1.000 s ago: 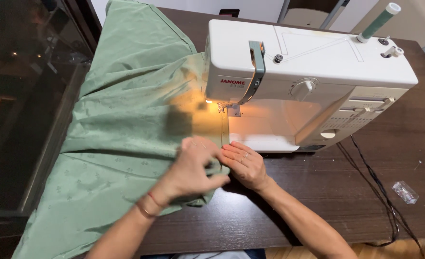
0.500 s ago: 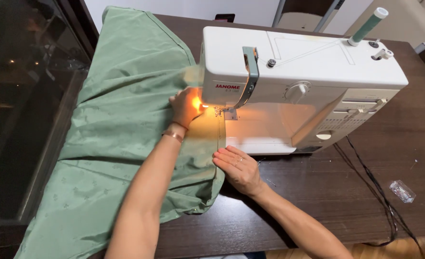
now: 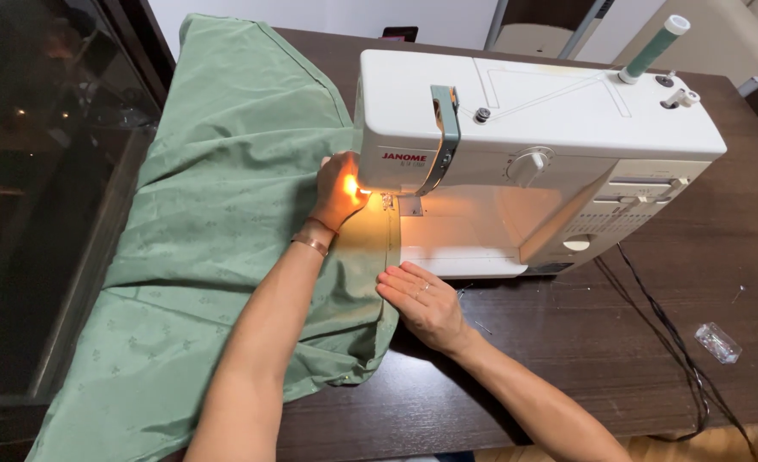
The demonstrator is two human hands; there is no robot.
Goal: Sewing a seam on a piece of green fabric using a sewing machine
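— Head view: we have the green fabric [image 3: 225, 214] spread over the left half of the counter [image 3: 567, 359], its folded edge running under the needle of the white sewing machine [image 3: 524, 145] at centre frame.

— Our left hand [image 3: 338, 192] curls at the needle, though its grip is hidden; our right hand [image 3: 421, 299] lies flat and open on the hem.

— Fabric looks positioned; we judge most stitching remains.

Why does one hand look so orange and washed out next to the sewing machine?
In the head view, the sewing machine has its small lamp lit; it glares orange on the left hand and the green cloth beside it. The right hand is evenly lit. The window at left is dark, with faint reflections.
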